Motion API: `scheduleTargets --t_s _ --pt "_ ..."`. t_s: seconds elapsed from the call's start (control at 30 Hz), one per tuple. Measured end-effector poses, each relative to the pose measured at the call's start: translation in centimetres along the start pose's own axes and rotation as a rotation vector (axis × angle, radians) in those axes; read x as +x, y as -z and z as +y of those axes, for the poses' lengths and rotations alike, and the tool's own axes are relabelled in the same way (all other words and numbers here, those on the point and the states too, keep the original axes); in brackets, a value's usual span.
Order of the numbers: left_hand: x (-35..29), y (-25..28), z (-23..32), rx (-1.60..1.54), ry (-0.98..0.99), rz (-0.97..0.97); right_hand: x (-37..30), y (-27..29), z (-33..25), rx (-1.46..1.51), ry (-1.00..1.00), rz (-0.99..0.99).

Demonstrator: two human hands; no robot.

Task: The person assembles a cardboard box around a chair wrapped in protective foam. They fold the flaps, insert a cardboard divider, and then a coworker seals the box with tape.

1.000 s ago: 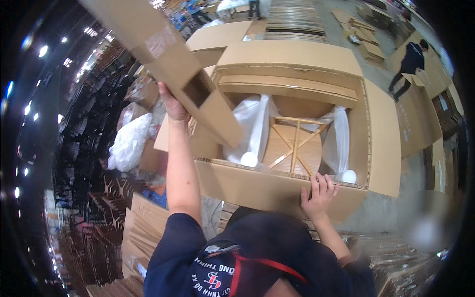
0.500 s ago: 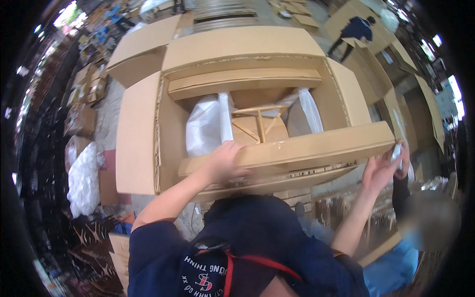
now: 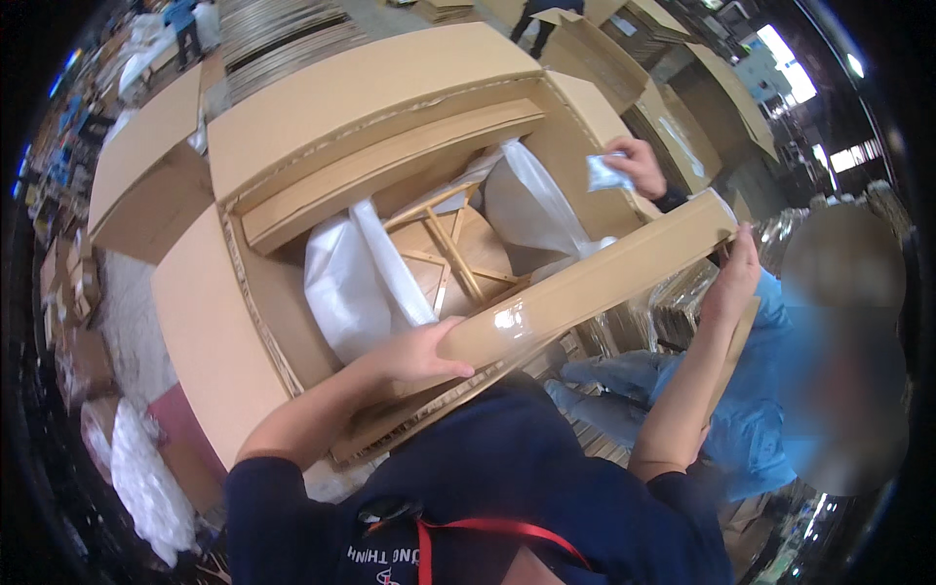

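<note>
Both my hands hold a long, narrow cardboard piece [image 3: 595, 273] tilted along the near side of a large open carton [image 3: 356, 93]. My left hand [image 3: 421, 353] wraps its lower left part, thumb over the near face. At the upper right end, my right hand [image 3: 736, 283] grips it, fingers partly hidden. Inside the carton lies a wooden furniture piece with a round panel [image 3: 478, 239] and a wooden frame [image 3: 450, 255]. White foam wrap [image 3: 351, 278] covers parts on both sides. Another long cardboard piece [image 3: 390, 175] sits along the far wall.
At my right, a co-worker in blue [image 3: 741, 429] reaches a hand [image 3: 639, 168] over the carton's right side, holding a small pale packet [image 3: 608, 173]. Stacked cardboard [image 3: 283, 49] lies beyond, open cartons [image 3: 595, 58] at far right, bundled white plastic [image 3: 146, 478] at left.
My view has turned, and the cardboard piece now slants up to the right. The co-worker's hand with the packet has moved from its right end to above the carton's right side.
</note>
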State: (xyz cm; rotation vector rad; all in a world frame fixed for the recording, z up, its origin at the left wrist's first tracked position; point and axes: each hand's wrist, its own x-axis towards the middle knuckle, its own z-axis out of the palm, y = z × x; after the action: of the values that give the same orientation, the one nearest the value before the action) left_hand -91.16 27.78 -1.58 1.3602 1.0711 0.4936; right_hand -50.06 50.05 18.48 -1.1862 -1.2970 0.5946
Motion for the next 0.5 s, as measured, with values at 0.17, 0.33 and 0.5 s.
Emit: scheduleTargets --t_s 0.17,0.33,0.5 --pt "0.3 0.5 -0.5 -0.081 -0.026 0.023 -1.0 -1.5 0.7 -0.111 0.078 -0.111" --pt "0.7 0.0 -1.6 -0.099 -0.003 0.048 -1.0 -2.9 1.7 -0.152 0.088 -0.063" --pt "0.7 -0.3 -0.8 -0.057 0.062 0.077 -0.6 -2.8 3.0 -0.163 0.036 -0.055"
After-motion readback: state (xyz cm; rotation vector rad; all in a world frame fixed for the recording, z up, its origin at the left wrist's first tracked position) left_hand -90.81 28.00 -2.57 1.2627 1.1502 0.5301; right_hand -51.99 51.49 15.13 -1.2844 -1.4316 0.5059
